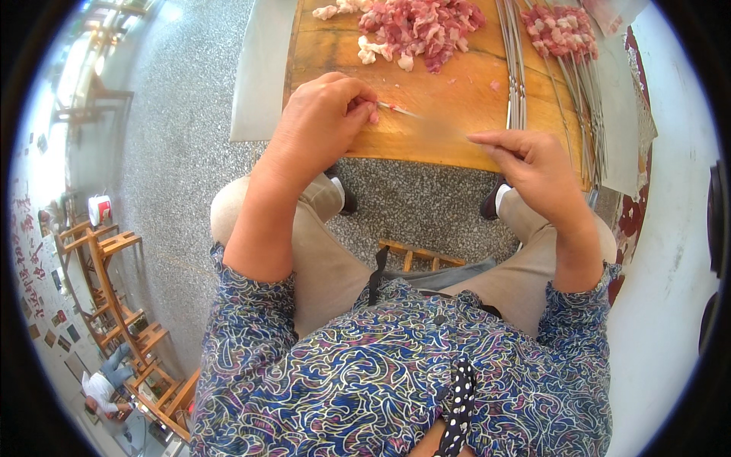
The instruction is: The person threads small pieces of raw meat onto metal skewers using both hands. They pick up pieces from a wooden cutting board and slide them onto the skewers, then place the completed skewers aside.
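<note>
My left hand (pixel 337 117) pinches a small piece of meat at one end of a thin metal skewer (pixel 400 109), over the near part of a wooden cutting board (pixel 337 54). Lower and to the right, my right hand (pixel 528 163) has thumb and forefinger closed on the skewer's other end; the stretch between is blurred. A heap of raw cut meat (pixel 420 25) with pale fat pieces lies at the board's far side. Bare metal skewers (pixel 515 74) lie right of the heap. Farther right, skewers threaded with raw meat (pixel 562 34) lie side by side.
The board lies on a pale surface (pixel 257 85) that juts out at its left. A small wooden stool (pixel 422 251) shows between my knees. Wooden stools and benches (pixel 114 285) stand along the left, with a person (pixel 103 394) near them. A white wall (pixel 674 228) rises on the right.
</note>
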Demonstrator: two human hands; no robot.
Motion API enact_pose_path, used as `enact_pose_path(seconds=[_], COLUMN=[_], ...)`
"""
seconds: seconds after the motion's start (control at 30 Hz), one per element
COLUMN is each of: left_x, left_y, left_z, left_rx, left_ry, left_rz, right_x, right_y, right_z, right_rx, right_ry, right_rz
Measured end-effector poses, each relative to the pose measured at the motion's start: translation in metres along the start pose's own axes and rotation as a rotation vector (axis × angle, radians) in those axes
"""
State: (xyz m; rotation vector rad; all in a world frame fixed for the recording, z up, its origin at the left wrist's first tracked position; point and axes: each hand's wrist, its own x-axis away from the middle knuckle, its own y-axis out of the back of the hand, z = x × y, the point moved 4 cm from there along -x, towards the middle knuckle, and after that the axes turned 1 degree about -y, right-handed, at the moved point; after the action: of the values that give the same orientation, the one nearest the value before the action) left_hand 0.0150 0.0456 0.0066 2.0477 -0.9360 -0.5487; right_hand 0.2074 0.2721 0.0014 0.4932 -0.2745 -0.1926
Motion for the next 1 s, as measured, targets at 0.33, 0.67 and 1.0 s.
enact_pose_path(seconds=[0.33,0.67,1.0], left_x=[-0.001,-0.018,-0.015], left_y=[-0.003,0.001,0.005], left_z=[0.013,0.021,0.004], left_rx=[0.389,0.817,0.394], left_ry=[0.123,0.193,-0.069], left_rz=[-0.065,-0.216,-0.364], right_x=[-0.006,-0.003,-0.004], right_y=[-0.02,-0.008,-0.02], right_z=[0.001,0.015,0.019], right_rx=[-0.098,-0.316,-0.336], right_ry=[-0.054,-0.051,-0.02], right_rz=[-0.059,-0.126,-0.159])
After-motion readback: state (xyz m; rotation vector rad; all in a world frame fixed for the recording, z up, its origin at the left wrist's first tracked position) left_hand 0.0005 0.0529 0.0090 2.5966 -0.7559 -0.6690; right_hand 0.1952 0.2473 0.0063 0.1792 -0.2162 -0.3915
